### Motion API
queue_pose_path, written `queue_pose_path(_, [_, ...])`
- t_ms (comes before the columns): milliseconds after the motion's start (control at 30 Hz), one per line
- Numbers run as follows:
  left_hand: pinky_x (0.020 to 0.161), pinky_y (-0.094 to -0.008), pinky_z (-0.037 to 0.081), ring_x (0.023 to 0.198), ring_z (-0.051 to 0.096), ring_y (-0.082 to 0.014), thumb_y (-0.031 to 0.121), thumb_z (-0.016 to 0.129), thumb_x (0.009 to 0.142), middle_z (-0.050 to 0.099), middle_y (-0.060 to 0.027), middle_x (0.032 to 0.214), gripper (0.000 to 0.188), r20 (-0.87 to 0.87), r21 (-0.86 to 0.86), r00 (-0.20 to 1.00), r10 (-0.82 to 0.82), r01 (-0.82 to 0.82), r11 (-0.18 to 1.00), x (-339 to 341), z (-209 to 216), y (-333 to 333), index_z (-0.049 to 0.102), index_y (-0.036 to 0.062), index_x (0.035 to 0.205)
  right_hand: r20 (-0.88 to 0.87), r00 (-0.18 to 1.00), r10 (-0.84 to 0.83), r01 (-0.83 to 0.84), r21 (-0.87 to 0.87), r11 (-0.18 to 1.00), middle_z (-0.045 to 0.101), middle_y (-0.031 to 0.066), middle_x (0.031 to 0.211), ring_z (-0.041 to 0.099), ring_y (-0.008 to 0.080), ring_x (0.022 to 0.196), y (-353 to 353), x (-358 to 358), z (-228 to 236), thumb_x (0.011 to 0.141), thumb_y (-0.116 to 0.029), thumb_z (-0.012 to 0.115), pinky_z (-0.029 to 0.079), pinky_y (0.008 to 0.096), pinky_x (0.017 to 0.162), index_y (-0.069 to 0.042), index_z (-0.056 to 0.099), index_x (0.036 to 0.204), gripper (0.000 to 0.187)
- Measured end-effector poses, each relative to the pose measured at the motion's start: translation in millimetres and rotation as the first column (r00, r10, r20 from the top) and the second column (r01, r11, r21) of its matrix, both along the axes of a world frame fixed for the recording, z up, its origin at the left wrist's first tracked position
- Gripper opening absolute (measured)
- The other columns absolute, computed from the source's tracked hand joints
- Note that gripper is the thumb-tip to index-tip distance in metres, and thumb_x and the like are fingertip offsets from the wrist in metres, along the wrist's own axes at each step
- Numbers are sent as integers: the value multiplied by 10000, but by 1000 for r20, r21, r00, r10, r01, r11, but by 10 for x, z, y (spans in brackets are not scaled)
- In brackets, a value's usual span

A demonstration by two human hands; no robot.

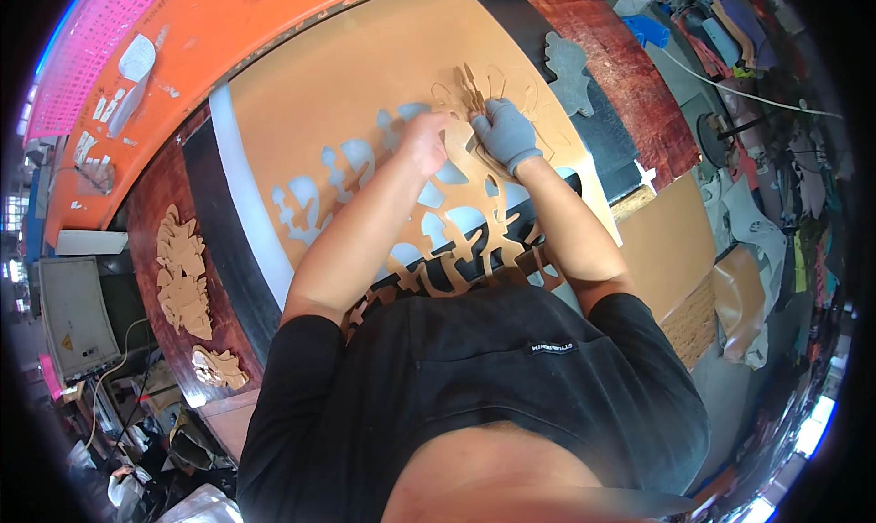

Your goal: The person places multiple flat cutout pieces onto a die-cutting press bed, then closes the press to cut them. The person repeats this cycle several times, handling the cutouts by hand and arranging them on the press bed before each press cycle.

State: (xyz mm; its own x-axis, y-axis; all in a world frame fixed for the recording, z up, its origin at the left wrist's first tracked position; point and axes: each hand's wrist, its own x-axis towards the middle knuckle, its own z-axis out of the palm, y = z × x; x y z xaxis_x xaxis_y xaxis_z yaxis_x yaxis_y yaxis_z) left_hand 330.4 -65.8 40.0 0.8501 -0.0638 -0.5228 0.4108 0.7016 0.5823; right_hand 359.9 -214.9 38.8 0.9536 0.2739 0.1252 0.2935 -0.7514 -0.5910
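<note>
A tan sheet, apparently leather point(347, 57), lies across the work board, with rows of shaped cut-outs through its near half. My right hand point(508, 135), in a grey glove, is closed around several narrow, pointed tan cut pieces point(469, 89) that stick up past the fingers. Thin cut outlines point(538, 94) mark the sheet beside that glove. My left hand point(427, 141) is bare and close by, just left of the glove, over the cut-out edge. Its fingers are smeared by motion, so their grip is unclear.
Stacked tan cut pieces point(182, 272) lie on the worn red board at left, with a smaller pile point(219, 368) nearer. An orange machine beam point(201, 39) spans the far side. A grey shaped piece point(568, 73) lies at right. Hides point(744, 295) hang farther right.
</note>
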Motion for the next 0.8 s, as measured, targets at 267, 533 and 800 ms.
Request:
queue_pose_path(267, [950, -394, 393, 1087, 507, -266, 129, 442, 900, 523, -157, 1162, 304, 1, -158, 999, 49, -48, 986, -48, -96, 71, 442, -23, 1164, 58, 988, 145, -142, -51, 989, 584, 181, 947, 574, 370, 886, 21, -100, 115, 755, -246, 562, 464, 417, 770, -25, 592, 894, 262])
queue_pose_path(533, [972, -413, 362, 1172, 448, -285, 188, 470, 903, 464, -181, 1246, 376, 398, 835, 907, -136, -297, 464, -41, -17, 206, 422, 19, 1235, -257, 965, -57, 78, 72, 994, 629, 186, 870, 614, 325, 789, 38, 52, 99, 780, -218, 569, 482, 371, 712, -20, 649, 915, 252])
queue_pose_path(800, [1055, -448, 182, 1340, 236, -266, 316, 440, 907, 309, -108, 1436, 510, -19, 836, 861, -508, -265, -480, 131, -357, 313, 366, 44, 1332, -188, 976, -107, 150, 232, 961, 626, 164, 740, 607, 231, 675, -147, 111, 64, 818, -321, 608, 459, 344, 645, -20, 653, 862, 308])
